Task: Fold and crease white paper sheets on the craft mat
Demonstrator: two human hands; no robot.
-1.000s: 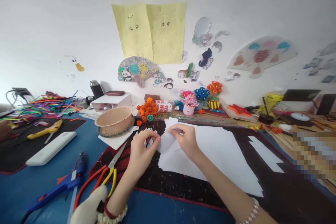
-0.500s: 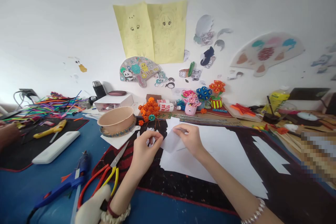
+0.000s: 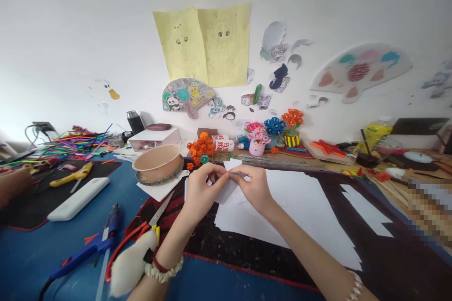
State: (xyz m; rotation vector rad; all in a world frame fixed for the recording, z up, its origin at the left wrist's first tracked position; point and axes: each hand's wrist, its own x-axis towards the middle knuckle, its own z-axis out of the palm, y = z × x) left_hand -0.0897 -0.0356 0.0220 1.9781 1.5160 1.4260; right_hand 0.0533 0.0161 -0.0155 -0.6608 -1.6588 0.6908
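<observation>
A small piece of white paper [image 3: 226, 191] hangs between my two hands, above a stack of white paper sheets [image 3: 310, 211]. My left hand [image 3: 206, 186] pinches the paper's upper edge, its thumb and fingers closed. Against its fingertips, my right hand [image 3: 253, 186] pinches the same edge. Scissors [image 3: 160, 210] lie beside my left forearm, their red and yellow handles partly covered by a white fluffy thing [image 3: 132, 263] at my wrist. Behind my left hand sits a round tan bowl [image 3: 157, 162] with a blue-patterned rim around its base.
A blue glue gun [image 3: 95, 247] and a white oblong case [image 3: 78, 199] lie to the left. Orange flowers [image 3: 202, 145] and small flower pots [image 3: 257, 146] stand along the back. Paper strips [image 3: 367, 210] lie right. Another person's hand [image 3: 14, 186] is at the far left.
My left hand has moved right and up to meet my right hand, and now grips the small paper too. The white fluffy thing has shifted with my left wrist.
</observation>
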